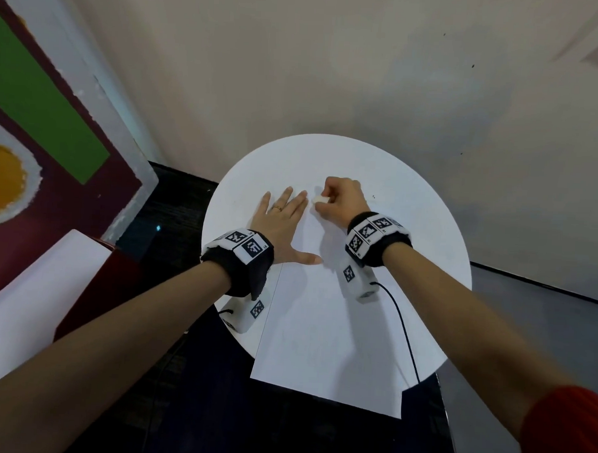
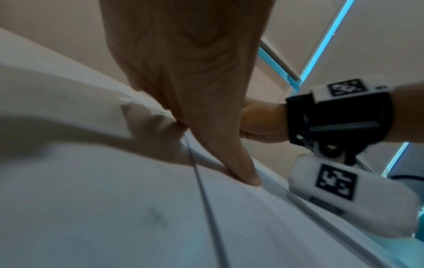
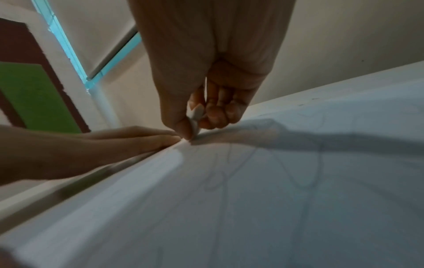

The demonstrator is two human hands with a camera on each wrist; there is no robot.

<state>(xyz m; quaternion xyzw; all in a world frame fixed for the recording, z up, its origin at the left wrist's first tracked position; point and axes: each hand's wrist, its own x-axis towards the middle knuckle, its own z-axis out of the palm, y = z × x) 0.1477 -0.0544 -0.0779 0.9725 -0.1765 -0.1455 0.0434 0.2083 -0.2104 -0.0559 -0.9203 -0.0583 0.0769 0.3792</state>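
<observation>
Seems to be the middle of an erasing job, neither the start nor the end. Pinches a small white eraser (image 1: 320,200) between the thumb and curled fingers of the right hand (image 1: 343,202), tip down on the far part of the paper sheet (image 1: 327,330), just beside the left fingertips. Presses the sheet down with the left hand (image 1: 284,222), palm flat, fingers straight and spread, thumb out to the side.

Shows, in the right wrist view, faint thin pencil lines (image 3: 286,172) across the paper nearer to the wrist; probably leaves a good part to rub out. Cannot tell how much is already clean around the eraser: too pale and blurred there.

Thin, smooth, matte white paper, rectangular, lying flat and reaching a little over the near edge of the round white table (image 1: 411,204). Hard and smooth tabletop, likely slippery under a sheet, hence the holding hand. Small, blocky eraser with rounded corners, judged soft and rubbery; could wrinkle such thin paper if pushed hard away from the pressing hand.
</observation>
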